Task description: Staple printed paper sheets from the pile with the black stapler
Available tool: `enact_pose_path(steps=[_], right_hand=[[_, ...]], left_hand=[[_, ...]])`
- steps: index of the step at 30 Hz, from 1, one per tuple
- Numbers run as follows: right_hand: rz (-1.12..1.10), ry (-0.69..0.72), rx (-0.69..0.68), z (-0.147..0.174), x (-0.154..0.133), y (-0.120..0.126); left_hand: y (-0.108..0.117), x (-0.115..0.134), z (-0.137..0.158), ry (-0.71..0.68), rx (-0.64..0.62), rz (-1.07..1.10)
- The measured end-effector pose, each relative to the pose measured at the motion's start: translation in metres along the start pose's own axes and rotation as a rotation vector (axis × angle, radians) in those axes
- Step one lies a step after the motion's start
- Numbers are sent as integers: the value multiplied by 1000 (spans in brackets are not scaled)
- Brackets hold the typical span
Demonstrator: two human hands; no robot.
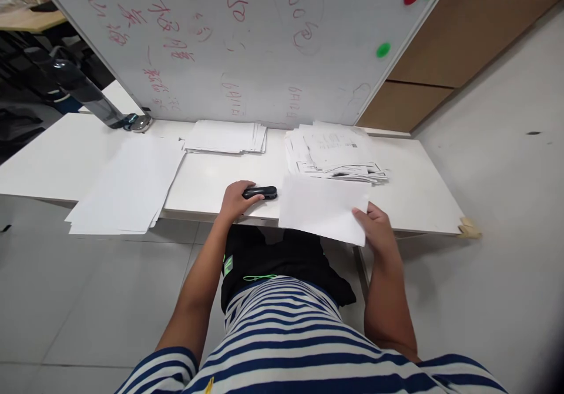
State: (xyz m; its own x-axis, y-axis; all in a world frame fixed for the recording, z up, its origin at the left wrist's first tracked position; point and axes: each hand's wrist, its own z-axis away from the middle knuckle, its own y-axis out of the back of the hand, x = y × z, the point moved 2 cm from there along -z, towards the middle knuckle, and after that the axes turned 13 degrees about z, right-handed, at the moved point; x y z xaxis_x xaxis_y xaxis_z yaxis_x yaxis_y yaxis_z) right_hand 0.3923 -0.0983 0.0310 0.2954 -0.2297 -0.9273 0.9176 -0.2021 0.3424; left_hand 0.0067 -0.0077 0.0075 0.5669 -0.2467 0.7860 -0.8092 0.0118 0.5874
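My left hand [237,199] is closed round the rear end of a black stapler [264,193], which lies on the white table with its front end pointing right. My right hand [374,225] pinches the right edge of a white sheet of paper [324,206]. That paper overhangs the table's front edge, and its left edge sits close to the stapler's front end. Whether it is one sheet or a few together I cannot make out. Just behind it lies an untidy pile of printed papers [337,150].
A whiteboard [259,47] with red writing and magnets stands along the back. White sheets [127,182] overhang the table's front edge at left. A smaller paper stack [224,137] lies at the back middle. A dark bottle [88,91] leans at the far left. Cardboard boxes [476,36] stand at right.
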Motion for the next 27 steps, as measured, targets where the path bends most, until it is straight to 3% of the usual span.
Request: enact_pose_path(steps=[9,16,21,24,27], right_hand=[[-101,-51,-66,9,11,-17],[-159,18,-62,-5,-13,-56],[-41,270,-182,-54,-83,-116],[-5,400,-199,-100,-139,-169],[12,370,-210,-150,-177,-234]], left_hand=[[1,-1,1,-91,-40,24],[-2,-8,-1,-41,-47,-1],[-3,-15,-2,95,37,-8],[-3,-13,-5,62,16,10],[-5,-14,-9,-12,22,-14]])
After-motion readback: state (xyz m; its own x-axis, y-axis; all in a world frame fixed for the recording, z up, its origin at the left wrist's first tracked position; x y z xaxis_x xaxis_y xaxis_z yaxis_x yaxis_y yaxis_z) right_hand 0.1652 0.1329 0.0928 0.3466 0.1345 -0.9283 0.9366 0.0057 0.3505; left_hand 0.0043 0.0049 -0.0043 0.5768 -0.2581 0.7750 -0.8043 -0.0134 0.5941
